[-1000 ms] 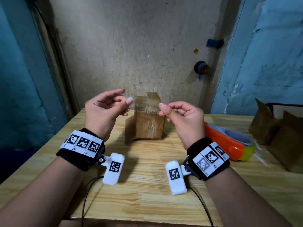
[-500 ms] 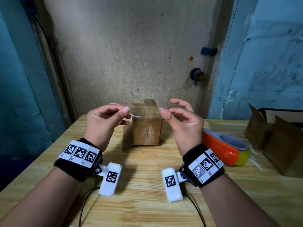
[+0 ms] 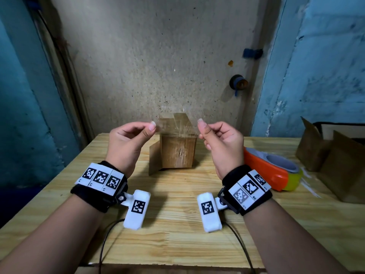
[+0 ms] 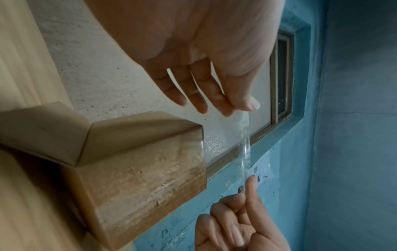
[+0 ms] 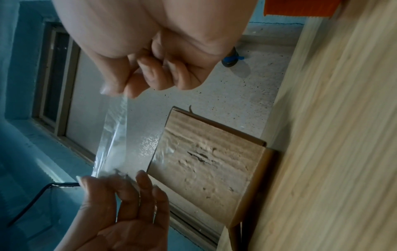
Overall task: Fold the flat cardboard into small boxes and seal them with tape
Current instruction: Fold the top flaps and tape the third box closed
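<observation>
A small brown cardboard box [image 3: 178,153] stands on the wooden table [image 3: 177,234], with one flap hanging open at its left and another raised at the back. Clear tape [image 3: 176,125] is stretched between my hands just above the box top. My left hand [image 3: 153,128] pinches its left end between thumb and forefinger, and my right hand [image 3: 200,125] pinches the right end. The left wrist view shows the tape [image 4: 246,144] running from my left hand [image 4: 240,108] down to the right one, beside the box [image 4: 128,169]. In the right wrist view, the tape [image 5: 120,141] hangs from my right hand [image 5: 116,93].
An orange tape dispenser [image 3: 266,173] with a yellow-green end lies on the table to the right of my right wrist. Brown cardboard boxes [image 3: 335,165] stand at the far right. A rough wall rises just behind the table's far edge. Cables trail off the near edge.
Both hands still pinch the tape. Half a second ago the strip lay nearly edge-on at the box top; now it faces me, stretched slightly wider just above the box.
</observation>
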A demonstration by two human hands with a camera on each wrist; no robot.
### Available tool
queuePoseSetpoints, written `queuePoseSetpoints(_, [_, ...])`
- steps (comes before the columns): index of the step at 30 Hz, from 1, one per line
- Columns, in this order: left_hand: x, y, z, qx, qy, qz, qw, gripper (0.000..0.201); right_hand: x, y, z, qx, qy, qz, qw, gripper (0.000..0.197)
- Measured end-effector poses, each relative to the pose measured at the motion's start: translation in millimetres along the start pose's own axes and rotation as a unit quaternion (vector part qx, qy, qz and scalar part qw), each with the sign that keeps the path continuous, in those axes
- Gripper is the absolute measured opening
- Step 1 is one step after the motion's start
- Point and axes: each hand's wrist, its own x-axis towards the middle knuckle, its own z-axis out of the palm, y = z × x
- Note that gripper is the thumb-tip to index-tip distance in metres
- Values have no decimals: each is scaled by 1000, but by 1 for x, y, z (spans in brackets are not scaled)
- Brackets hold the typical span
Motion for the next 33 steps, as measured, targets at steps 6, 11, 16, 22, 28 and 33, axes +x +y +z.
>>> queuePoseSetpoints(6, [-2, 1, 6, 19, 0, 1, 1000, 7, 0, 1, 3, -31, 2, -8, 999, 27])
queuePoseSetpoints(11, [-2, 3, 6, 33, -8, -40, 999, 11, -1, 1, 3, -56, 23, 0, 998, 25])
queuePoseSetpoints(16, [-1, 3, 6, 32, -1, -64, 997, 12, -1, 1, 3, -65, 37, 5, 997, 24])
queuePoseSetpoints(22, [0, 4, 5, 26, 3, -112, 993, 15, -2, 2, 3, -68, 38, 44, 996, 24])
queuePoseSetpoints(28, [-1, 6, 6, -13, -1, -157, 987, 11, -1, 8, 6, -16, 49, 84, 995, 26])
queuePoseSetpoints(33, [-2, 3, 8, -22, -11, -189, 982, 15, -5, 8, 10, 69, 46, 148, 985, 30])
